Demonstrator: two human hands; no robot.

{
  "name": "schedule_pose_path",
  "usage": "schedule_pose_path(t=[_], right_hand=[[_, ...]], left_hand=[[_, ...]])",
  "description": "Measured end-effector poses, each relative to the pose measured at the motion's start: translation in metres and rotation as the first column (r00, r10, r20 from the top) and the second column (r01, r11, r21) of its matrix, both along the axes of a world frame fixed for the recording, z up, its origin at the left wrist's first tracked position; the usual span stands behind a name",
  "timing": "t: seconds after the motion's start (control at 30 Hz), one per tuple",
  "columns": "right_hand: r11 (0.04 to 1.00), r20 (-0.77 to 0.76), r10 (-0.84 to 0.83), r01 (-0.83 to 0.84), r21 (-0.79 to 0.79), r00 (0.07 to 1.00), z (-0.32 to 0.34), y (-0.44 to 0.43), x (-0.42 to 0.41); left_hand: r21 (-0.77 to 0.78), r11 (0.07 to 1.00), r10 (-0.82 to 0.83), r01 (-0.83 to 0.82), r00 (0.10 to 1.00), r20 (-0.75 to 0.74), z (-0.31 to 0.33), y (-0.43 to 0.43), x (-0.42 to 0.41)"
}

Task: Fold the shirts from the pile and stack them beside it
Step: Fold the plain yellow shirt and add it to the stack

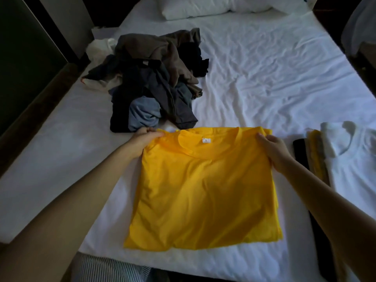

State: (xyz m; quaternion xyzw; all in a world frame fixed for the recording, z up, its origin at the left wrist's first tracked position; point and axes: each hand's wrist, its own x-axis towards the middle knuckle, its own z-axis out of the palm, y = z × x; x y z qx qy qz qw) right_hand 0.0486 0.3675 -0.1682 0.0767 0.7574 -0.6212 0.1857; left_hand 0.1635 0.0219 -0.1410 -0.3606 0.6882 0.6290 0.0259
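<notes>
A yellow shirt [205, 190] lies flat on the white bed [274, 78] in front of me, its sides folded in and its collar at the far end. My left hand [142, 142] pinches its far left corner. My right hand [273, 151] grips its far right corner. Beyond the shirt, to the left, sits the pile of dark, brown and blue shirts [154, 82]. On the right is the stack of folded shirts [345, 159], with a white one on top and yellow, grey and black edges below.
Pillows [213, 6] lie at the head of the bed. A dark wall and bed frame [30, 98] run along the left side. A white garment [99, 46] lies behind the pile. Striped fabric [105, 269] shows at the bed's near edge.
</notes>
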Motion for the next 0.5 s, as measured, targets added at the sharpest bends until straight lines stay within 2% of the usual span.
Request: schedule_pose_path(t=[0.07, 0.13, 0.17, 0.2, 0.27, 0.33, 0.5], right_hand=[[1.000, -0.023, 0.000, 0.000, -0.006, 1.000, 0.000, 0.002, 0.001], [1.000, -0.070, -0.016, 0.016, -0.006, 0.997, 0.002, 0.005, 0.006], [1.000, -0.091, -0.029, 0.029, -0.008, 0.995, 0.003, 0.006, 0.008], [0.999, -0.104, -0.036, 0.035, -0.013, 0.994, 0.005, 0.006, 0.011], [0.999, -0.123, -0.050, 0.049, -0.012, 0.991, 0.013, 0.004, 0.017], [0.998, -0.143, -0.055, 0.058, 0.017, 0.988, 0.018, 0.004, 0.028], [0.983, -0.222, -0.058, 0.095, 0.160, 0.973, 0.018, 0.022, 0.090]], left_hand=[[-0.115, 0.986, 0.117, -0.124, 0.991, -0.066, -0.003, -0.003, 0.000], [-0.175, 0.916, 0.323, -0.360, 0.923, -0.208, -0.007, -0.009, 0.005], [-0.198, 0.883, 0.376, -0.426, 0.894, -0.245, -0.008, -0.011, 0.008], [-0.241, 0.872, 0.368, -0.426, 0.895, -0.251, -0.009, -0.012, 0.013], [-0.330, 0.886, 0.261, -0.326, 0.939, -0.225, -0.013, -0.013, 0.020], [-0.335, 0.905, 0.189, -0.261, 0.954, -0.231, -0.017, -0.011, 0.028], [-0.434, 0.849, 0.204, -0.301, 0.945, -0.257, -0.032, 0.017, 0.087]])
